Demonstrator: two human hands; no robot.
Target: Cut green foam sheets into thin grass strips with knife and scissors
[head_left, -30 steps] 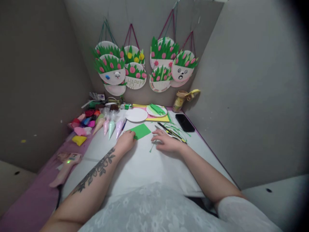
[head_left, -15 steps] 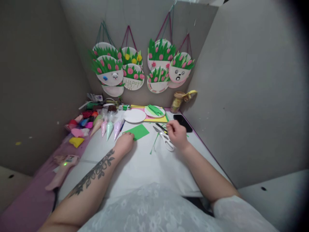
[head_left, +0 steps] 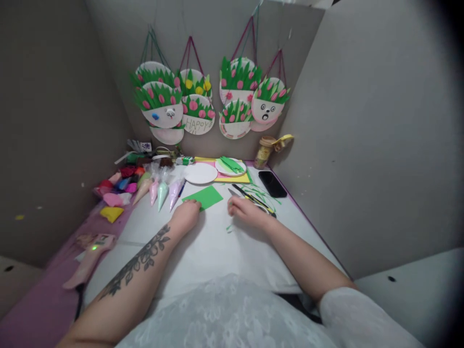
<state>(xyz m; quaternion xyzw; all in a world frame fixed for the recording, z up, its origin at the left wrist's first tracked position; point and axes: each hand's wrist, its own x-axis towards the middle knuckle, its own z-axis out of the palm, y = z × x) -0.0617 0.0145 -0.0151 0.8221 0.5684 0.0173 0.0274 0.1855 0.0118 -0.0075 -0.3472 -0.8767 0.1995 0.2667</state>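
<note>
My left hand (head_left: 186, 216) rests at the near left edge of a green sheet of paper (head_left: 206, 197), fingers closed on that edge. To its right, my right hand (head_left: 246, 211) is low over the white tabletop with its fingers pinched together. A thin green paper strip (head_left: 231, 203) shows a little at those fingertips; most of it is hidden. Small green scraps (head_left: 228, 229) lie just below the hand. Scissors (head_left: 234, 193) lie partly covered by the right hand, blade showing. A black-and-yellow cutting tool (head_left: 250, 194) lies beyond them.
Paper plates (head_left: 201, 173) stand at the back, one bearing green cut-outs (head_left: 232, 165). A phone (head_left: 272, 184) and a lidded cup (head_left: 264, 152) are at right. Piping bags (head_left: 163, 195), coloured clay packs (head_left: 111, 213) and a pink glue gun (head_left: 89, 261) lie left. Decorated plates (head_left: 198, 124) hang behind.
My right hand has moved left and down from beside the scissors to where the green strip lay. My left hand stays on the green paper.
</note>
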